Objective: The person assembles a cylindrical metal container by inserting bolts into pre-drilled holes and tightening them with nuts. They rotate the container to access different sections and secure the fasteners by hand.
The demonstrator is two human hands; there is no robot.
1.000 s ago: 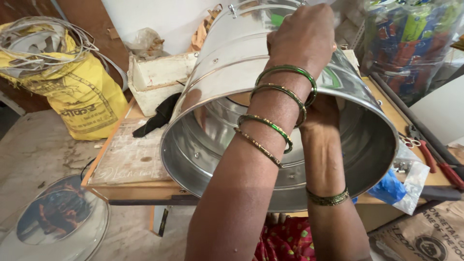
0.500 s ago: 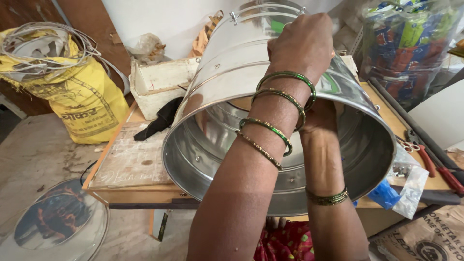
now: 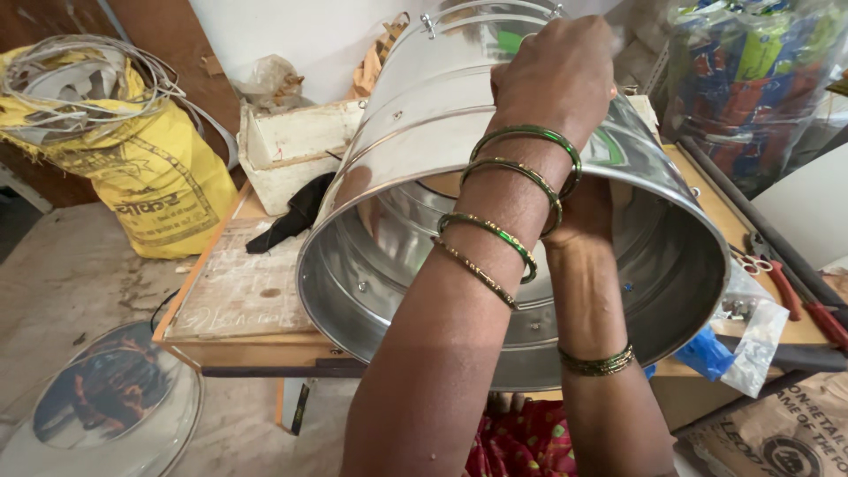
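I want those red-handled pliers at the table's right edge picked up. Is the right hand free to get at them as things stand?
Probably not right now. The right hand is reaching inside the steel drum, whose wall stands between it and the pliers; it would have to come out of the drum first.

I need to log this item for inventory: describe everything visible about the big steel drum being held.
The steel drum is a large, shiny, open-ended cylinder of thin sheet metal, with raised hoop ridges and small rivets along its wall. It lies tilted on its side, mouth toward the camera, lower rim resting on the wooden table. The left hand presses on top of its outer wall; the right hand reaches inside the mouth, its fingers hidden. The polished interior reflects the surroundings.
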